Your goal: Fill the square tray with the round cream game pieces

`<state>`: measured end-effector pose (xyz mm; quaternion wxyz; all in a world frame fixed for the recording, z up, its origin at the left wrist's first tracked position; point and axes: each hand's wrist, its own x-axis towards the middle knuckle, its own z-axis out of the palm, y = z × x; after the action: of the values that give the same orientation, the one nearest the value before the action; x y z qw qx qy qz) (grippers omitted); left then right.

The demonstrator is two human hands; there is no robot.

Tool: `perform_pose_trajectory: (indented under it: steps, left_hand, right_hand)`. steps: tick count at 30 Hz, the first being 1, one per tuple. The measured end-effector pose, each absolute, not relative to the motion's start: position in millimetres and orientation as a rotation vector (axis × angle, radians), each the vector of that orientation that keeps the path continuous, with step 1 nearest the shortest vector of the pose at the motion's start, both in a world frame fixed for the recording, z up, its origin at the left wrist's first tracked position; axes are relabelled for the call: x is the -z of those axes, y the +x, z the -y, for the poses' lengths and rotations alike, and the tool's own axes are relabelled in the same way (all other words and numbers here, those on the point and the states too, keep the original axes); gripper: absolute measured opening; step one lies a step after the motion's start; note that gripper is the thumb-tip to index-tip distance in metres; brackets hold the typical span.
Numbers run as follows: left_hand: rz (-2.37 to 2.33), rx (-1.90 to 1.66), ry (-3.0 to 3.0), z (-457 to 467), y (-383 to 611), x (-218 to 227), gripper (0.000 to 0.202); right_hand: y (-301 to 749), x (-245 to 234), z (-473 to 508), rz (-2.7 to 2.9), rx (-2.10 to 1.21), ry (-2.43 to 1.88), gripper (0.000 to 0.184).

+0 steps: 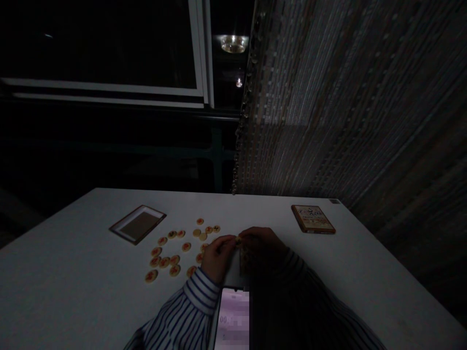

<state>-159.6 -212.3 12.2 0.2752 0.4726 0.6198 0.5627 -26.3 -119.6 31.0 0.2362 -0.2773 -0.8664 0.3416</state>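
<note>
My left hand [216,260] and my right hand [264,241] meet over the white table [98,272], fingertips closed around a small round Chinese chess piece [238,240]. Below my right hand, a dark patterned edge [245,262] shows; most of it is hidden, so I cannot tell what it belongs to. Left of my left hand lie several loose pieces, pale discs with red or dark characters, among them one red-marked piece [186,247] and one dark-marked piece [216,228]. A couple lie with no mark visible, such as a plain disc [197,233].
An open shallow box part [140,224] lies at the back left. A printed box [314,219] sits at the back right. A lit phone [231,316] lies before me, near my sleeves. Behind the table hang a string curtain [292,97] and a dark window.
</note>
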Motion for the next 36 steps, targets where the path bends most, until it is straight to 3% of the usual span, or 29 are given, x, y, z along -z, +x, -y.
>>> perform_pose_trajectory:
  steps: [8, 36]
  left_hand:
    - [-1.647, -1.517, 1.146, 213, -158, -18, 0.019]
    - [-1.381, -1.583, 0.844, 208, -160, -2, 0.024]
  right_hand:
    - [-28, -34, 118, 2.484, -0.770, -0.704, 0.019]
    - [-29, -24, 112, 2.467, -0.757, -0.720, 0.020]
